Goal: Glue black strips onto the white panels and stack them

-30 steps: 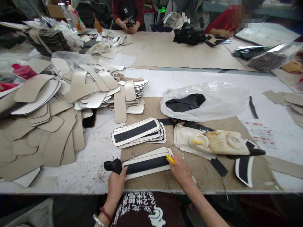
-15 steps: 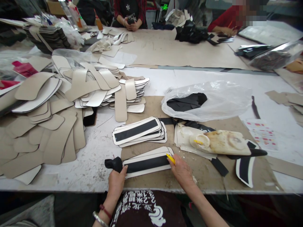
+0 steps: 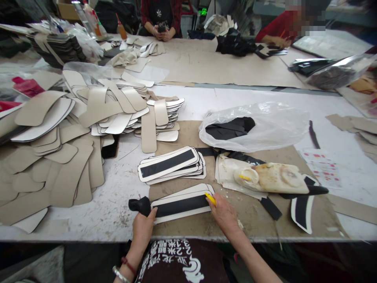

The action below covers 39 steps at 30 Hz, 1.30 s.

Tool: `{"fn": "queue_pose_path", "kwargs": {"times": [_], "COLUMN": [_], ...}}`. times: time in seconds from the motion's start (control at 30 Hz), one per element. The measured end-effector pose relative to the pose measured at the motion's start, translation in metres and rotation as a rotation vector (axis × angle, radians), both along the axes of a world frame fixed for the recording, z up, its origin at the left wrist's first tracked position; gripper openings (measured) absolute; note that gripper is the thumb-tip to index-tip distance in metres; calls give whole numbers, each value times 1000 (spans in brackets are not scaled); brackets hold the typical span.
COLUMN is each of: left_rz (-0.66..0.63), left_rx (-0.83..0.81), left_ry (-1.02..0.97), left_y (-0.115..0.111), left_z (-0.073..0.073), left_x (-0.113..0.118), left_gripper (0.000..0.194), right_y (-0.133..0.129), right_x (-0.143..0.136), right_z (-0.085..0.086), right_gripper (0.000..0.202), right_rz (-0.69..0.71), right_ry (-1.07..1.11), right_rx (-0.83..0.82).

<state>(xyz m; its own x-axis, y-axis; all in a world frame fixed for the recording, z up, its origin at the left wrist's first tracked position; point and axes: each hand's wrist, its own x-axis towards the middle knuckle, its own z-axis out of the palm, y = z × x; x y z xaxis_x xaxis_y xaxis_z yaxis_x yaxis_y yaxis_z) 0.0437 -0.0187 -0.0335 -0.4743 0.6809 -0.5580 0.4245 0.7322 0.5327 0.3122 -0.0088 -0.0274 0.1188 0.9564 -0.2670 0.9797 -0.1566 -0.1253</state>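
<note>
A white oblong piece with a black strip [image 3: 180, 205] lies on a brown cardboard mat [image 3: 253, 214] at the table's near edge. My left hand [image 3: 143, 228] rests on its left end, beside a crumpled black cloth [image 3: 140, 204]. My right hand [image 3: 224, 212] presses on its right end and grips a small yellow tool [image 3: 210, 198]. Just behind lies a stack of finished striped pieces [image 3: 171, 165].
A big heap of beige cut pieces [image 3: 67, 133] fills the left side. A clear plastic bag with black strips [image 3: 253, 125] and a glue-stained palette [image 3: 271, 177] sit to the right. Two other people work at the far table edge.
</note>
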Motion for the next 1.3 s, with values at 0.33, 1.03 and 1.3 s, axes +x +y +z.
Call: {"fn": "queue_pose_path", "kwargs": {"times": [0.33, 1.03, 1.3], "left_rz": [-9, -1, -58], "left_rx": [-14, -27, -44], "left_ry": [-17, 101, 71], "left_y": [-2, -6, -2], "left_z": [-8, 0, 0], "left_x": [-3, -9, -12], "left_gripper": [33, 33, 35], "right_y": [1, 2, 3], "right_x": [1, 1, 5], "right_z": [-3, -3, 7], "right_gripper": [15, 24, 26], "right_rz": [1, -1, -54], "right_ry": [14, -34, -4], "right_rx": [-21, -83, -70]}}
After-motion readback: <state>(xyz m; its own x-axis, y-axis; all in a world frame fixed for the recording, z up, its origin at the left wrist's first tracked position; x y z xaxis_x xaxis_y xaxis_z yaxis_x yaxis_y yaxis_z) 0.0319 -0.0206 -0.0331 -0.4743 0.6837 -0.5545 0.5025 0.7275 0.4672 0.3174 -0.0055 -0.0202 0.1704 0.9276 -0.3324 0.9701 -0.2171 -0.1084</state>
